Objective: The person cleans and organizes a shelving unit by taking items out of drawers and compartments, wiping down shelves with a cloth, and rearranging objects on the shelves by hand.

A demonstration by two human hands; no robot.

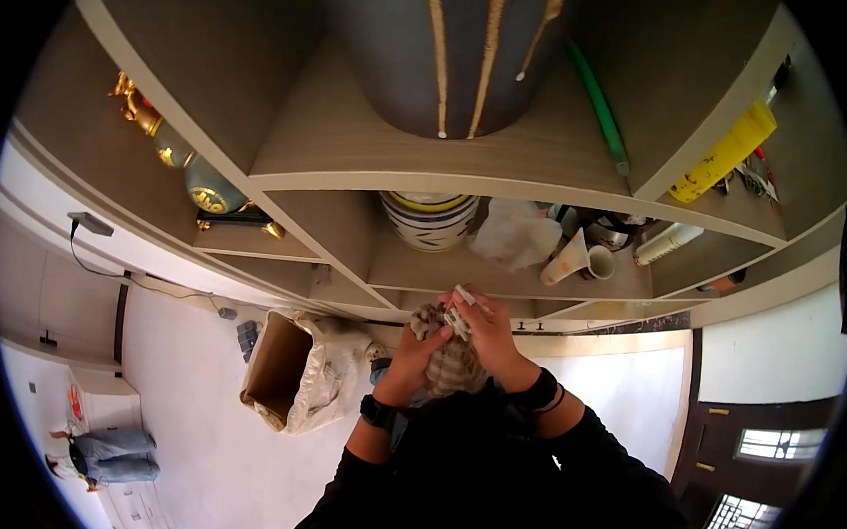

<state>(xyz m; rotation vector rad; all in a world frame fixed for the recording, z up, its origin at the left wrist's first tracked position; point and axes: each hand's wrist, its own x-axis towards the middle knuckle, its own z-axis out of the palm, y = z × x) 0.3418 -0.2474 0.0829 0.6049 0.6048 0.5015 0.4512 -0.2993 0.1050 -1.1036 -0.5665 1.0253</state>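
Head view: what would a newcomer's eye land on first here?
Probably the big dark vessel with gold drips, standing in the top-centre compartment of the shelf unit. Next would be the green-and-gold ornament in the left compartment and the bright yellow object in the right one. Lower down, at picture centre, the left hand and right hand meet at a bunched striped cloth.
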